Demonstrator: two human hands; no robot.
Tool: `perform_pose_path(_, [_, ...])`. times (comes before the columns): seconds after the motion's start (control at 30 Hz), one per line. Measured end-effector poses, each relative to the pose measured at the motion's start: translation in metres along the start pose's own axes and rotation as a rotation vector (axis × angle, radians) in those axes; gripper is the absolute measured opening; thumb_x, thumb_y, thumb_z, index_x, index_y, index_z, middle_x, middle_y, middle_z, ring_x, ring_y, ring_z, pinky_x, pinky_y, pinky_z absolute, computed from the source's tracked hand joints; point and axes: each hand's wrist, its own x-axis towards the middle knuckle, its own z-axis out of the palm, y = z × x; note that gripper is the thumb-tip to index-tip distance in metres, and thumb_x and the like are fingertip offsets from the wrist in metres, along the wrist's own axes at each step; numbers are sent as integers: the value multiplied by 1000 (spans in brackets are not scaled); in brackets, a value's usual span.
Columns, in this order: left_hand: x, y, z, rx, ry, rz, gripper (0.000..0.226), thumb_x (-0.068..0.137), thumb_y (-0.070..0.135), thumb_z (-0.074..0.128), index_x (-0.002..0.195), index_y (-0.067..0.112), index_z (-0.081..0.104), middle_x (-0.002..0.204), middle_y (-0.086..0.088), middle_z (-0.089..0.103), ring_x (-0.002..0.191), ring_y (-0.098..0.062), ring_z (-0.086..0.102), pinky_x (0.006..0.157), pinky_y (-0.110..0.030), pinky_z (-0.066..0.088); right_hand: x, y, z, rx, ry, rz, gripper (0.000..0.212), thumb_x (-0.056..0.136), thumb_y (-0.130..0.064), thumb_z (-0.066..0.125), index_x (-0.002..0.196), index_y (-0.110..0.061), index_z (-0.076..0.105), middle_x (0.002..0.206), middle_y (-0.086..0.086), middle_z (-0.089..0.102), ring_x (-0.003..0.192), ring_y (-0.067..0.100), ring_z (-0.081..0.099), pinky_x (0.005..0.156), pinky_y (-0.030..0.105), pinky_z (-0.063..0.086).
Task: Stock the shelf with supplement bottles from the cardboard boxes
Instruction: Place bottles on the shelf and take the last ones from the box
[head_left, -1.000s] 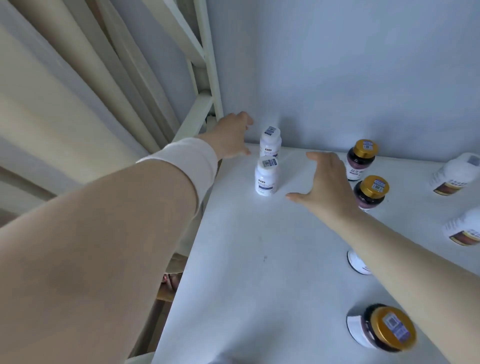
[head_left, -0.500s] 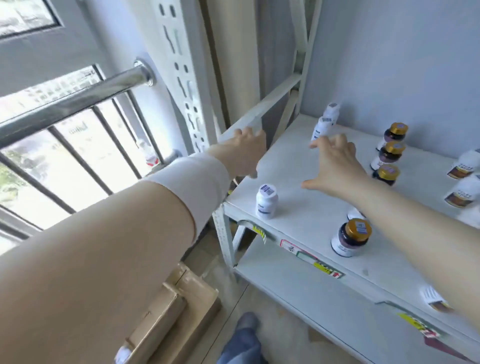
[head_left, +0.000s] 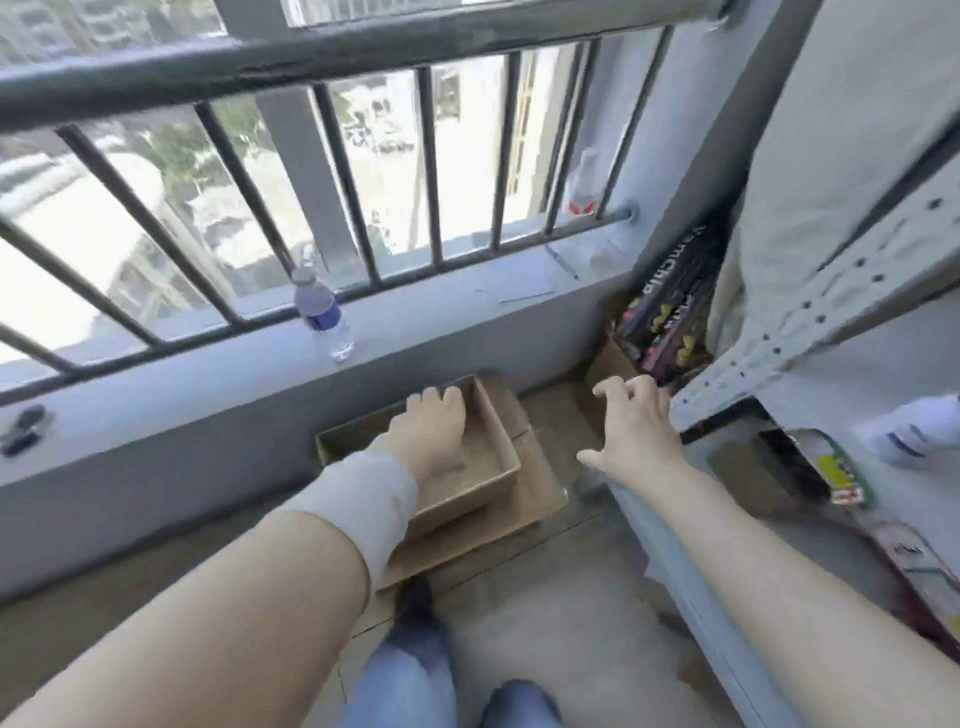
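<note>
Fingers of the left hand are seen loosely bent inside the open cardboard box, near its far wall, and nothing is seen gripped in them. The box is set on the floor below the window sill, stacked on a larger flat piece of cardboard. The right hand is held above the floor beside the shelf post, its fingers spread and relaxed, with nothing held. One white supplement bottle, blurred, is seen on the shelf at the far right, well apart from both hands. A plastic water bottle is stood upright on the sill, in front of the window bars. A white sleeve is worn on the left forearm.
</note>
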Motion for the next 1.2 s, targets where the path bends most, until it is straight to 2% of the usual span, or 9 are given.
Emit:
perform_pose_path(0.23, [28, -137, 72, -206, -169, -271, 41, 86, 26, 58, 120, 10, 40, 123, -13, 44, 115, -31, 43, 93, -40, 44, 58, -104, 119, -41, -238, -69, 64, 78, -31, 72, 128, -19, 34, 129, 6, 32, 123, 26, 30, 93, 37, 45])
perform_pose_path(0.3, [35, -158, 93, -233, -225, -323, 44, 85, 29, 60, 120, 11, 39, 123, -11, 43, 114, -29, 43, 93, -39, 44, 70, -120, 146, -54, -303, -87, 62, 79, -31, 70, 128, -18, 34, 128, 6, 32, 124, 25, 30, 90, 34, 45])
perform_pose_path(0.5, [100, -188, 168, -326, -296, -425, 53, 87, 30, 60, 128, 9, 34, 127, -12, 42, 119, -29, 43, 93, -37, 43, 128, -141, 256, -85, -499, -155, 64, 79, -30, 70, 130, -16, 33, 129, 6, 32, 124, 26, 30, 97, 32, 40])
perform_pose_path(0.63, [159, -205, 242, -339, -369, -552, 55, 89, 19, 58, 132, 5, 28, 129, -13, 40, 119, -28, 46, 90, -33, 44, 178, -138, 354, -62, -663, -91, 71, 75, -34, 75, 130, -14, 35, 132, 9, 34, 126, 27, 32, 101, 34, 35])
perform_pose_path(0.73, [197, -210, 278, -301, -434, -593, 48, 96, 11, 45, 138, -4, 26, 140, -18, 34, 125, -28, 43, 99, -33, 42, 207, -134, 410, -10, -765, -2, 80, 70, -38, 78, 132, -11, 35, 136, 10, 36, 128, 29, 37, 101, 38, 38])
perform_pose_path(0.87, [230, -219, 308, -188, -563, -489, 40, 99, 10, 36, 136, -5, 38, 137, -18, 47, 125, -30, 49, 95, -31, 43, 219, -135, 460, 110, -916, 25, 81, 68, -41, 78, 131, -10, 38, 134, 8, 41, 120, 26, 48, 91, 33, 41])
perform_pose_path(0.93, [237, -221, 315, -211, -614, -501, 40, 100, 12, 35, 136, -3, 39, 140, -17, 45, 128, -30, 46, 88, -24, 45, 220, -137, 478, 165, -918, 44, 74, 67, -39, 79, 126, -10, 44, 128, 8, 49, 114, 25, 52, 89, 32, 44])
perform_pose_path(1.1, [245, -221, 319, -423, -508, -723, 39, 99, 17, 35, 137, 3, 34, 141, -15, 35, 132, -25, 36, 105, -29, 34, 229, -131, 494, 249, -923, 161, 57, 68, -30, 79, 113, -8, 51, 112, 7, 62, 93, 22, 58, 67, 27, 42])
perform_pose_path(1.2, [251, -223, 326, -515, -428, -791, 47, 99, 23, 42, 138, 0, 29, 137, -15, 35, 128, -25, 40, 102, -29, 37, 239, -118, 491, 260, -970, 166, 51, 69, -29, 78, 109, -10, 55, 108, 6, 65, 94, 21, 61, 76, 31, 49])
